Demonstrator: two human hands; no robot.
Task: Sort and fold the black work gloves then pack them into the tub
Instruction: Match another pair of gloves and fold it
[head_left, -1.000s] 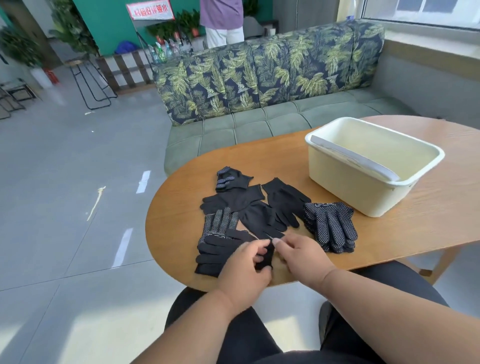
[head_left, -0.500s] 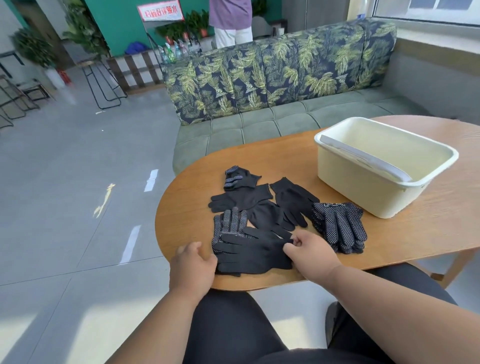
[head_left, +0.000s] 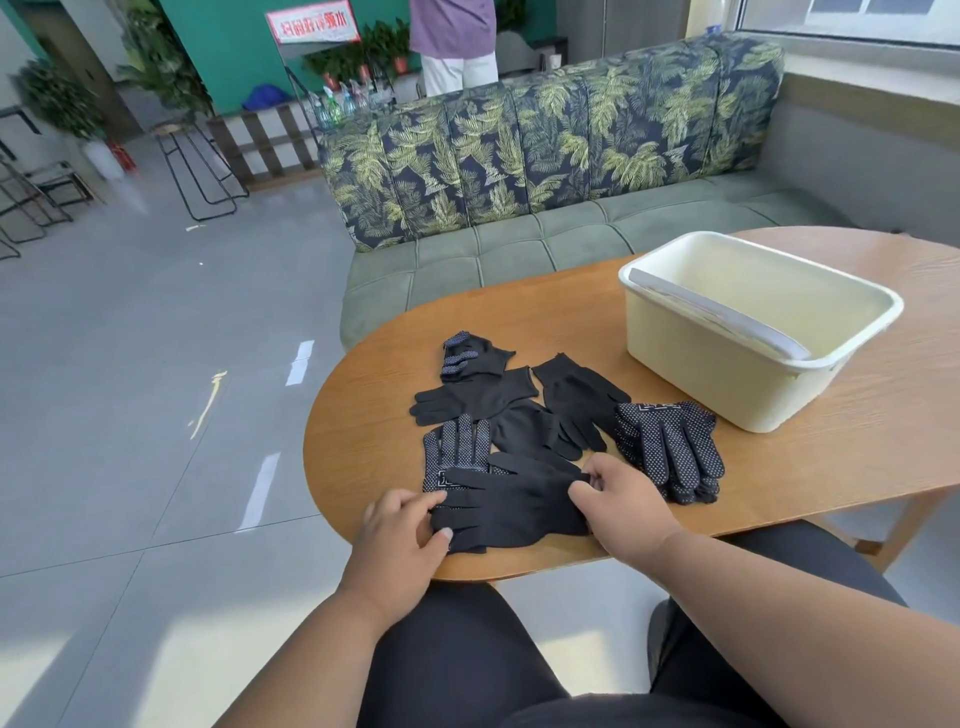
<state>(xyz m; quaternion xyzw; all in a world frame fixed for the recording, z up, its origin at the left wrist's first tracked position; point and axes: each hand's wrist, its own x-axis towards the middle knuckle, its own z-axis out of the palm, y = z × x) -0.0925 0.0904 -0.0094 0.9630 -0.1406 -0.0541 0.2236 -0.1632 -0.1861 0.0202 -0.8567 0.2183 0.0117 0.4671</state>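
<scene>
A plain black glove (head_left: 514, 506) lies flat near the table's front edge, fingers pointing left. My left hand (head_left: 402, 540) touches its fingertips. My right hand (head_left: 621, 501) pinches its cuff end. Under it lies a dotted glove (head_left: 456, 449), palm up. Behind these, several more black gloves (head_left: 519, 400) lie spread out, and a folded dotted one (head_left: 467, 356) sits farthest back. A stack of dotted gloves (head_left: 670, 447) rests to the right. The cream tub (head_left: 727, 384) stands at the back right, and nothing shows inside it.
The oval wooden table (head_left: 831, 457) ends just in front of my lap. A green sofa with leaf-print cushions (head_left: 545, 150) stands behind it. A person (head_left: 452, 41) stands beyond the sofa. Grey tiled floor (head_left: 130, 415) lies to the left.
The front glove went from bunched between both hands to laid out flat. My left hand swung left, then came to its fingertips. My right hand stayed at the cuff.
</scene>
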